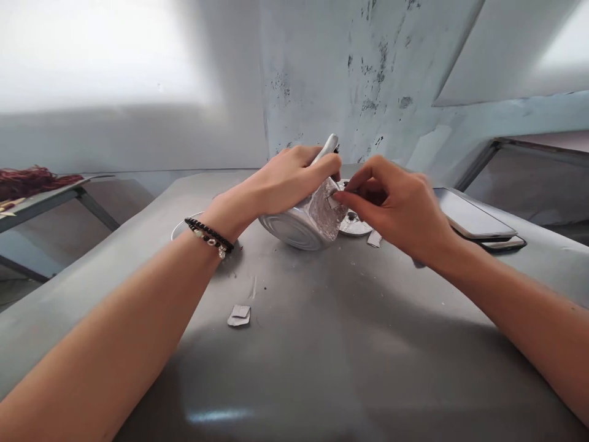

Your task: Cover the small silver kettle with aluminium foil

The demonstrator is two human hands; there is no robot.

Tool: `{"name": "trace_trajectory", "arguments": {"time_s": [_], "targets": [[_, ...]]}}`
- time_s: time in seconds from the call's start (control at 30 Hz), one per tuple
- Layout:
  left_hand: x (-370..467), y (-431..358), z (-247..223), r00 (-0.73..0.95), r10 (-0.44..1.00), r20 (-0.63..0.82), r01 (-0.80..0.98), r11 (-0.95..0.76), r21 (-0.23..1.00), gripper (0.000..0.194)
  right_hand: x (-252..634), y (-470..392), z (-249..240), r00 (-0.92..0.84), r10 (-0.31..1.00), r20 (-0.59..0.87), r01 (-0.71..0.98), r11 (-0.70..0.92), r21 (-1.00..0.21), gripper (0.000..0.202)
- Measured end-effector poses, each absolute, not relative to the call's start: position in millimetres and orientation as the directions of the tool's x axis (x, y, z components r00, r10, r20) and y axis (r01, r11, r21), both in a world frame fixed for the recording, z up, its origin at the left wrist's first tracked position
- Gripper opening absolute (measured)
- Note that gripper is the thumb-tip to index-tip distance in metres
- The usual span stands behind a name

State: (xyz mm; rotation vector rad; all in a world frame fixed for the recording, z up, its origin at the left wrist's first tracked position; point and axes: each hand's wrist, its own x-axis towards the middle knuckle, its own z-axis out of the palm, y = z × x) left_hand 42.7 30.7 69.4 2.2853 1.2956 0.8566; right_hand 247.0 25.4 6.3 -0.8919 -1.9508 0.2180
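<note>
A silvery metal container (294,228) with a round ridged base lies tilted above the grey table (313,344). My left hand (299,175) is wrapped over its top, near a pale curved handle (327,147). A crinkled, shiny surface (326,215) covers the container's right side. Against that surface my right hand (391,199) pinches a small pale piece (332,199) between thumb and fingers. Behind the right fingers is a round metal disc (355,226) with a dark knob, partly hidden.
Small folded pale pieces lie on the table, one at front left (239,315) and one by the disc (374,239). A flat tablet-like object (478,215) rests at right. Dark red strands (37,181) lie on a side surface at far left.
</note>
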Motion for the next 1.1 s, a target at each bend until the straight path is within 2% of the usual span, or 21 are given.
{"name": "trace_trajectory", "arguments": {"time_s": [0.07,0.23,0.37,0.47,0.53,0.67,0.73,0.8,0.9,0.97,1.1], "targets": [[43.3,30.1,70.3,0.382,0.871,0.31,0.646,-0.492,0.584,0.035,246.4,25.8,6.5,-0.228,0.641,0.733,0.49,0.726,-0.482,0.02],[42.4,33.4,70.2,0.396,0.866,0.304,0.631,-0.497,0.595,0.036,244.4,23.3,9.8,-0.34,0.636,0.693,0.468,0.753,-0.462,0.019],[44.4,31.6,71.1,0.399,0.861,0.314,0.649,-0.508,0.567,0.034,245.8,24.3,11.9,-0.142,0.622,0.77,0.473,0.726,-0.499,0.017],[45.6,30.2,71.5,0.408,0.861,0.303,0.665,-0.508,0.547,0.034,245.7,24.5,10.2,-0.276,0.662,0.697,0.424,0.735,-0.53,0.017],[45.0,31.1,71.0,0.405,0.862,0.306,0.664,-0.507,0.549,0.034,244.9,24.0,9.0,-0.324,0.675,0.663,0.447,0.727,-0.521,0.018],[40.8,35.0,68.9,0.379,0.87,0.315,0.646,-0.493,0.583,0.036,244.3,21.5,9.0,-0.156,0.656,0.738,0.429,0.718,-0.548,0.021],[39.0,35.8,68.3,0.383,0.873,0.303,0.636,-0.487,0.599,0.037,244.1,21.2,8.3,-0.264,0.68,0.684,0.385,0.724,-0.572,0.022],[38.1,36.0,68.0,0.388,0.877,0.283,0.635,-0.477,0.608,0.037,244.2,22.3,7.2,-0.356,0.696,0.623,0.421,0.715,-0.558,0.021],[37.7,36.5,67.3,0.384,0.879,0.283,0.641,-0.474,0.604,0.037,245.8,23.8,7.1,-0.214,0.688,0.694,0.521,0.681,-0.514,0.02],[37.8,36.7,66.8,0.39,0.87,0.303,0.635,-0.492,0.595,0.037,246.8,23.3,8.0,-0.139,0.674,0.725,0.497,0.681,-0.538,0.02],[39.3,34.2,66.9,0.411,0.857,0.311,0.633,-0.514,0.579,0.036,245.6,21.7,7.8,-0.363,0.688,0.629,0.454,0.72,-0.525,0.019]]}}
